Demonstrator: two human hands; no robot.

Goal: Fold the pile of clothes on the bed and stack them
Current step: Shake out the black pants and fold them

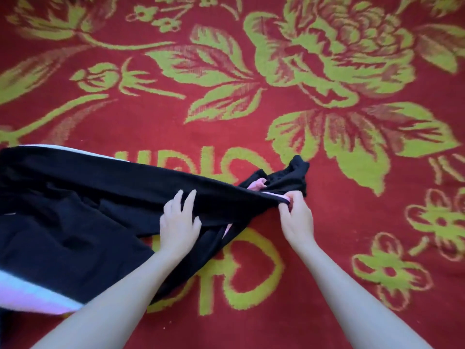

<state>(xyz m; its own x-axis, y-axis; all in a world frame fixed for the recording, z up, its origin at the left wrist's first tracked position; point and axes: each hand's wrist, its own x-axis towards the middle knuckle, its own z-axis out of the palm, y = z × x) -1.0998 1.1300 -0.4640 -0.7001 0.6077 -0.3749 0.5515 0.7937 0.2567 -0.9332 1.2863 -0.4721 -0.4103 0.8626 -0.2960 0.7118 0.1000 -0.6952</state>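
A black garment (75,202) with pink and white trim lies stretched across the lower left of the bed, narrowing to a bunched end near the middle. My left hand (180,220) rests on the black cloth with its fingers spread and straight. My right hand (297,217) pinches the pink-edged hem of the garment between thumb and fingers, just below the bunched end (292,175). A white and pink band (30,295) of the garment shows at the lower left edge.
The bed is covered by a red blanket (251,127) with large yellow-green flowers and lettering. It fills the whole view. No other clothes or stack are in sight.
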